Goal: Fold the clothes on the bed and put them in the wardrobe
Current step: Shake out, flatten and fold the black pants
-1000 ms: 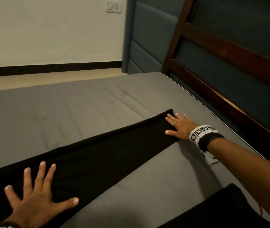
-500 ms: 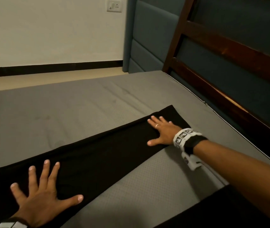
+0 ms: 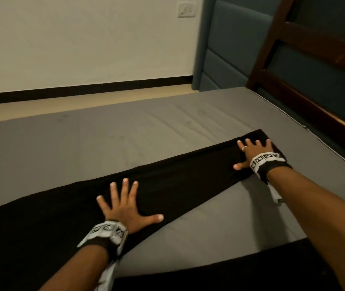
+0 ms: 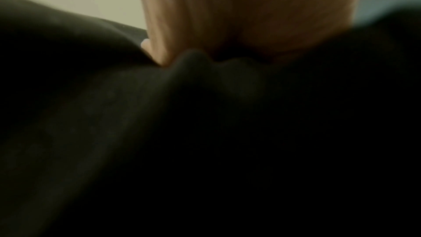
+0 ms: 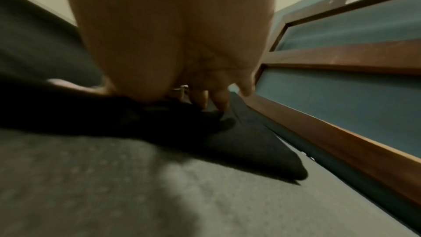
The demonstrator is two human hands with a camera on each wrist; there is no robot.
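Observation:
A long black garment (image 3: 167, 185) lies flat in a narrow band across the grey mattress (image 3: 104, 139), running from the lower left to the far right. My left hand (image 3: 125, 204) presses flat on its middle with fingers spread. My right hand (image 3: 253, 152) lies flat with spread fingers on the garment's far right end, near the bed frame. The left wrist view shows my palm (image 4: 246, 15) on dark cloth (image 4: 205, 132). In the right wrist view my palm (image 5: 170, 33) rests on the black cloth (image 5: 250, 141) beside the mattress edge.
A dark wooden bed frame (image 3: 314, 114) with blue-grey padded panels (image 3: 230, 53) borders the mattress on the right. Another dark cloth (image 3: 241, 269) lies at the near bottom edge. A beige floor strip (image 3: 83, 103) and a white wall with a switch plate (image 3: 186, 9) lie beyond.
My left hand has slid to the right along the garment toward its middle. My right hand moved from the tip's edge onto the cloth and now lies on its far end.

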